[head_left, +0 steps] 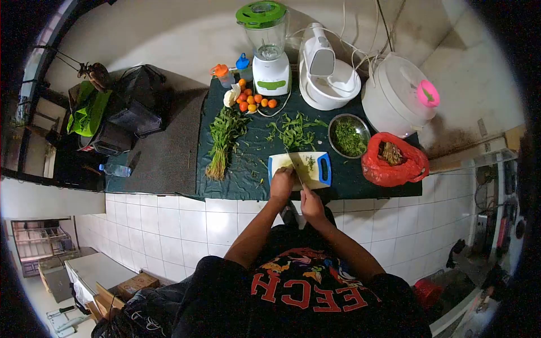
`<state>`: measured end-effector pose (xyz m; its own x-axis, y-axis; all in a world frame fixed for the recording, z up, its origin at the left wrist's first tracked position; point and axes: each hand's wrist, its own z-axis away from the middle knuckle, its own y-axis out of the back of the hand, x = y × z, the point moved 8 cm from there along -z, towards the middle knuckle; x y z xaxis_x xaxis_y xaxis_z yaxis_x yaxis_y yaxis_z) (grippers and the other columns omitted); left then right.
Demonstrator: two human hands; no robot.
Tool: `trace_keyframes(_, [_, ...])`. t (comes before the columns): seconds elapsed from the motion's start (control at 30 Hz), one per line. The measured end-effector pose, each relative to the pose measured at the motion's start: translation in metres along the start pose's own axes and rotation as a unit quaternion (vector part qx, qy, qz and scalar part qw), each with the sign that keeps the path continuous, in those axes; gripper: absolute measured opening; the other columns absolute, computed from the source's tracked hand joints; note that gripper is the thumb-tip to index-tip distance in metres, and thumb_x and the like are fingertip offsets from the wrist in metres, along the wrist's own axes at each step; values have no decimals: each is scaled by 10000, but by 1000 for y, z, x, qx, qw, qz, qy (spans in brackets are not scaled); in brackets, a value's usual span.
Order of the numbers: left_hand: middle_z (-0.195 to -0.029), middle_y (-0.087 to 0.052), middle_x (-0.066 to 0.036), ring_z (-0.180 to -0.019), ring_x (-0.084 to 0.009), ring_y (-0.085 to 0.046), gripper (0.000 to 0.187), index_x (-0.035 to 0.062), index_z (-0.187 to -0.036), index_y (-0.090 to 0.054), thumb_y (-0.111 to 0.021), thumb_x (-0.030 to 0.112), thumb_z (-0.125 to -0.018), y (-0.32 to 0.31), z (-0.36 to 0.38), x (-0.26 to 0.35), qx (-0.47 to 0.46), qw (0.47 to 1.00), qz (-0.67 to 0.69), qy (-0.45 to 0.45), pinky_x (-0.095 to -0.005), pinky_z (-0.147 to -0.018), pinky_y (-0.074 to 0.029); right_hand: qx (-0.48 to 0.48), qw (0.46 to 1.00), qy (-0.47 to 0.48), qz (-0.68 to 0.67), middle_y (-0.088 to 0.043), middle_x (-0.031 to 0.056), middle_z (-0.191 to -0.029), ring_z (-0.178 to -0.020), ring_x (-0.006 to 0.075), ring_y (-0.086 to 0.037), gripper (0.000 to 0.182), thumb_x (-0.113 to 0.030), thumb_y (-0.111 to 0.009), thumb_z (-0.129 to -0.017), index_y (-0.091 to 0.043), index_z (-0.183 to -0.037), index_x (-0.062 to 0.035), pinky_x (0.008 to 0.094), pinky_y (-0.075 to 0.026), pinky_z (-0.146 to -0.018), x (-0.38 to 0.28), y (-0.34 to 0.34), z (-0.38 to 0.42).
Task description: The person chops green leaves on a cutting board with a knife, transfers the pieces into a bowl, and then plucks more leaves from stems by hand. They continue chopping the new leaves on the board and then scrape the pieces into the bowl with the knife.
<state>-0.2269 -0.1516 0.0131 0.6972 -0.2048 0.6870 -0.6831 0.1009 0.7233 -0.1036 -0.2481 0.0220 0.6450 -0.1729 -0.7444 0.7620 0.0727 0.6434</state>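
My right hand (312,206) is closed round the handle of a knife (297,169), whose blade lies over the white cutting board (319,179) with blue ends. On the board's left part, my left hand (282,181) has its fingers curled down close to the blade; what they hold is too small to make out. Chopped green bits (310,163) are on the board. Behind it are loose leafy stems (296,130). To the left lies a bundle of leafy greens (225,138) with roots. A metal bowl (368,135) at the right contains chopped greens.
A red plastic bag (389,174) is right of the bowl. Tomatoes (251,99), a blender (270,73), a white stand mixer (324,90) and a large white container (397,96) stand along the back. A plastic bottle (115,169) lies at the far left.
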Motion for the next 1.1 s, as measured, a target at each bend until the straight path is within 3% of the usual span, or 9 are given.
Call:
trace_keyframes(0.1, [-949,-697,-221,-939,-418,-672,161,15,-967,-724,-640,141,-910,3,2,-2,12,1000,20,-2,-496,-833,-557,51,997,15,50,-665,318,-978,-905,505,-641,435,-143,-494,-1049,-484,-1467,-21,539,-514,-771,-13,12,4])
trace_keyframes(0.2, [-938,-691,-227,-930,-421,-667,147,14,-950,-721,-638,131,-915,4,0,1,12,1000,0,-6,-502,-824,-552,-3,998,11,70,-663,292,-934,-848,483,-641,517,-111,-508,-1034,-407,-1535,-31,518,-515,-737,-21,17,19])
trace_keyframes(0.33, [-949,-687,-233,-921,-427,-662,147,6,-956,-715,-633,122,-917,5,0,2,4,1000,11,-1,-506,-820,-549,7,998,37,53,-655,281,-915,-797,457,-637,582,-80,-524,-1014,-359,-1571,-38,508,-510,-713,-13,10,32])
trace_keyframes(0.4, [-943,-682,-231,-918,-429,-658,139,8,-963,-713,-629,103,-909,7,0,2,5,1000,15,1,-505,-827,-547,44,992,95,69,-665,264,-843,-707,423,-657,662,-114,-515,-1017,-258,-1626,-137,496,-540,-637,-13,5,31])
trace_keyframes(0.53, [-955,-676,-233,-946,-429,-651,147,12,-986,-713,-621,95,-906,4,1,2,-4,1000,-9,1,-506,-838,-543,61,991,106,62,-665,295,-906,-750,442,-653,676,-100,-513,-1006,-251,-1629,-133,500,-540,-661,-10,-3,14])
trace_keyframes(0.6, [-971,-673,-224,-968,-427,-645,174,14,-1021,-708,-624,96,-893,9,2,2,28,999,43,0,-503,-850,-541,80,989,114,53,-646,286,-903,-821,475,-629,628,-64,-519,-994,-309,-1586,-30,524,-497,-719,-17,1,1])
trace_keyframes(0.7, [-1013,-675,-206,-996,-422,-640,206,15,-1056,-699,-624,94,-881,9,3,0,0,999,35,2,-496,-860,-542,12,999,29,22,-641,296,-933,-839,494,-618,616,-84,-506,-1008,-305,-1590,-44,528,-493,-732,-12,0,-10])
trace_keyframes(0.9, [-1065,-670,-165,-1012,-382,-625,236,23,-1082,-693,-629,88,-864,9,5,9,-5,999,-44,-28,-469,-873,-547,14,999,41,-24,-639,305,-977,-885,495,-618,568,-120,-494,-1031,-347,-1576,-59,537,-492,-771,-15,9,21])
trace_keyframes(1.1, [-1051,-675,-173,-994,-372,-633,277,19,-1094,-686,-634,91,-832,16,11,17,-14,996,-58,-73,-459,-869,-549,27,999,47,-3,-639,305,-971,-890,501,-615,549,-119,-497,-1029,-375,-1560,-49,537,-496,-781,-8,0,3])
